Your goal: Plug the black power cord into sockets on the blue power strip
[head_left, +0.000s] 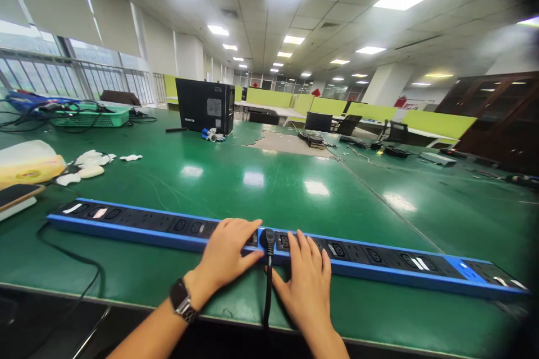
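A long blue and black power strip (181, 227) with several sockets lies across the green tabletop in front of me. A black plug (268, 238) sits at its middle, and its thick cord drops over the table's near edge. My left hand (227, 247) grips the strip just left of the plug, fingers over the top and thumb along the near side. Just right of the plug, my right hand (305, 272) holds the strip with its fingers laid across the sockets and its thumb at the near side. A dark watch (182, 298) is on my left wrist.
A black computer tower (205, 105) stands farther back, with blue and white gloves (213, 134) before it. At left are a green basket (90, 115) with cables, a yellow and white packet (29, 162) and a phone (19, 196). A thin cable (78, 258) runs off the near edge.
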`<action>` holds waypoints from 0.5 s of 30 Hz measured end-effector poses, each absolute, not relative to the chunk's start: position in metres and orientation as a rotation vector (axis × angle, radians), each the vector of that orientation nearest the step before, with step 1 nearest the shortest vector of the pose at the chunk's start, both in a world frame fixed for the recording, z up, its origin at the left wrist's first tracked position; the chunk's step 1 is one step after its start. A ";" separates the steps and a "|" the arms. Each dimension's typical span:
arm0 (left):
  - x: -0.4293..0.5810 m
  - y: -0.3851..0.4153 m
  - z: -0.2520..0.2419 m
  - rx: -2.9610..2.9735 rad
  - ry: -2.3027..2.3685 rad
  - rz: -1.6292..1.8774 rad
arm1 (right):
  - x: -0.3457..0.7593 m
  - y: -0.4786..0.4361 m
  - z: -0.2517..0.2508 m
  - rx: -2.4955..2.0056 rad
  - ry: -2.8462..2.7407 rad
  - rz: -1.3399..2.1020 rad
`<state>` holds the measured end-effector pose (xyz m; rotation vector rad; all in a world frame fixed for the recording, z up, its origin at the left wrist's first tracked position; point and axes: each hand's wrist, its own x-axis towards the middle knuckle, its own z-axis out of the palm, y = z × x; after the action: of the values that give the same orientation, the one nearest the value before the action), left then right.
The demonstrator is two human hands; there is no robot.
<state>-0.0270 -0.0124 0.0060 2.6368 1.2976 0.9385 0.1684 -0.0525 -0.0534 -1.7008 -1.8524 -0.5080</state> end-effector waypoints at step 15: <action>-0.064 -0.005 0.017 1.924 1.507 1.504 | 0.165 -0.053 -0.052 -1.781 -1.846 -0.507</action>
<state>-0.0638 -0.0049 0.0168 1.9237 1.5066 1.5042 0.1654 -0.0528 -0.0517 -1.7809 -1.8456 -0.5069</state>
